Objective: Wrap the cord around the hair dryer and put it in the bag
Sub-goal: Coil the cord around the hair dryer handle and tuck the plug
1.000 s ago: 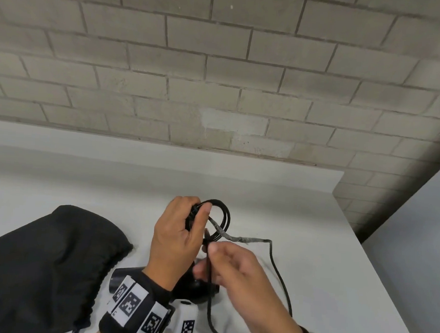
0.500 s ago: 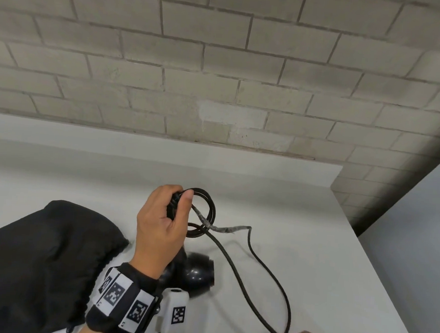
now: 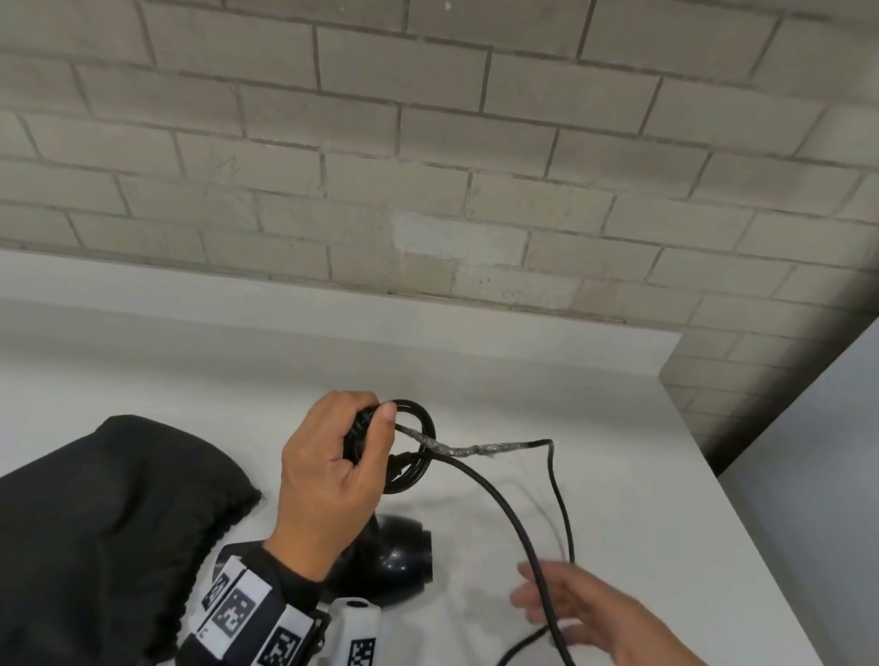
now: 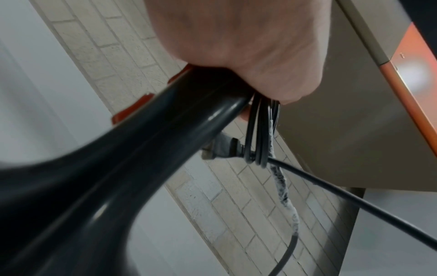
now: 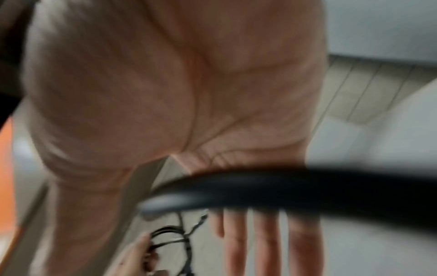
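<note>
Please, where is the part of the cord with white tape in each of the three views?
Head: the taped stretch of cord runs right from the coil, at centre.
Left wrist: taped stretch of cord, hanging below the coil, right of centre.
Right wrist: too blurred to tell.
Shared landmark: the coil held by the left hand.

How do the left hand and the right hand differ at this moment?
The left hand grips the hair dryer handle and coiled cord; the right hand has straight fingers, the loose cord lying across them. The left hand is raised; the right hand is lower, nearer the camera. Both touch the cord.
</note>
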Motion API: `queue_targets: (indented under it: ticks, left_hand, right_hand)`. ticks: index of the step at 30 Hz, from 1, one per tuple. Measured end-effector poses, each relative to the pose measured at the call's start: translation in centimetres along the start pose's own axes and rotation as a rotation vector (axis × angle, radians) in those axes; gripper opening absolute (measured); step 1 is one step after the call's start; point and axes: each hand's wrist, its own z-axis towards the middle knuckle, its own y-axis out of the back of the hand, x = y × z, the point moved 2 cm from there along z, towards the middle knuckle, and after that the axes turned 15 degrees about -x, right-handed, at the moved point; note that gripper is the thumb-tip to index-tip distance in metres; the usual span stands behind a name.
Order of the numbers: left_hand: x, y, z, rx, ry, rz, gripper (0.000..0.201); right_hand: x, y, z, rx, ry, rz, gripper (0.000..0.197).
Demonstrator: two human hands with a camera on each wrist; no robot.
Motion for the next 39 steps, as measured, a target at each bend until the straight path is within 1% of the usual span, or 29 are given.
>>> queue_targets:
  ticks: [1, 3, 5, 7, 8, 9, 10, 12, 15, 17, 20, 22, 24, 26, 28, 29, 30, 31, 32, 34, 35, 37, 38, 39]
  left_hand:
    - [-0.1, 0.0, -0.1, 0.002, -0.005, -0.002, 0.028]
    - [-0.3, 0.0, -0.3, 0.007, -0.016, -0.011, 0.027]
    - [-0.6, -0.2, -0.5, 0.012, -0.027, -0.024, 0.027]
    - [-0.8, -0.2, -0.6, 0.016, -0.040, -0.042, 0.027]
    - [-0.9, -0.3, -0.7, 0.020, -0.040, -0.052, 0.026]
    - [-1.0, -0.2, -0.7, 0.024, -0.034, -0.066, 0.024]
    - [-0.9, -0.2, -0.6, 0.026, -0.022, -0.082, 0.021]
    - [-0.7, 0.0, -0.4, 0.013, 0.006, -0.098, 0.015]
    - [0.1, 0.5, 0.1, -0.012, 0.063, -0.082, 0.013]
    - [0.5, 0.6, 0.3, -0.013, 0.091, -0.067, 0.012]
    - [0.6, 0.5, 0.3, -0.003, 0.105, -0.083, 0.014]
    - [0.7, 0.4, 0.2, -0.004, 0.119, -0.094, 0.015]
    - [0.8, 0.4, 0.2, -0.005, 0.139, -0.109, 0.016]
    - [0.8, 0.4, 0.1, 0.001, 0.141, -0.123, 0.016]
    - [0.5, 0.3, -0.1, 0.013, 0.137, -0.134, 0.015]
    - [0.3, 0.3, -0.2, 0.020, 0.132, -0.136, 0.015]
    - [0.2, 0.3, -0.3, 0.026, 0.123, -0.137, 0.014]
    - [0.1, 0.2, -0.4, 0.031, 0.115, -0.137, 0.013]
    - [0.0, 0.2, -0.5, 0.032, 0.110, -0.138, 0.014]
    - [0.0, 0.3, -0.5, 0.027, 0.106, -0.135, 0.014]
    - [0.0, 0.3, -0.6, 0.026, 0.107, -0.132, 0.014]
    - [0.0, 0.3, -0.6, 0.023, 0.103, -0.127, 0.014]
    - [0.0, 0.3, -0.6, 0.023, 0.099, -0.124, 0.014]
    - [0.0, 0.3, -0.6, 0.022, 0.094, -0.120, 0.015]
  right_hand:
    - [2.2, -1.4, 0.2, 0.030, 0.023, -0.074, 0.070]
    - [3.0, -3.5, 1.5, 0.046, 0.070, -0.029, 0.064]
    - [4.3, -5.1, 2.8, 0.025, -0.034, 0.132, 0.053]
    - [5.5, -6.5, 3.6, -0.001, -0.107, 0.237, 0.035]
    - [5.8, -6.9, 4.0, -0.022, -0.118, 0.277, 0.027]
    - [6.2, -7.0, 3.9, -0.039, -0.121, 0.304, 0.023]
    - [6.5, -7.0, 3.8, -0.066, -0.090, 0.316, 0.022]
    - [6.9, -6.4, 3.5, -0.101, 0.001, 0.276, 0.023]
    - [8.2, -5.2, 1.8, -0.128, 0.194, 0.196, 0.025]
    - [8.4, -3.8, 0.5, -0.147, 0.263, 0.179, 0.026]
    - [7.4, -1.2, -0.9, -0.155, 0.280, 0.150, 0.028]
    - [5.6, 0.2, -0.9, -0.171, 0.263, 0.032, 0.027]
    - [2.7, 1.0, 0.1, -0.202, 0.243, -0.142, 0.023]
    - [-0.7, 1.3, 1.6, -0.264, 0.243, -0.316, 0.033]
    - [-3.3, 1.0, 2.8, -0.346, 0.273, -0.431, 0.043]
    - [-4.1, 0.8, 3.3, -0.392, 0.323, -0.481, 0.050]
    - [-4.5, 0.4, 3.7, -0.439, 0.398, -0.531, 0.052]
    - [-4.2, -0.1, 3.9, -0.496, 0.480, -0.560, 0.047]
    - [-3.4, -0.7, 3.9, -0.555, 0.559, -0.556, 0.035]
    - [-1.0, -2.2, 3.7, -0.683, 0.748, -0.445, 0.010]
    - [0.4, -3.1, 3.5, -0.732, 0.844, -0.384, 0.005]
    - [2.5, -4.8, 3.2, -0.793, 0.986, -0.324, 0.009]
    - [3.1, -5.6, 3.3, -0.799, 1.013, -0.316, 0.010]
    - [3.7, -6.2, 3.5, -0.767, 0.996, -0.314, 0.016]
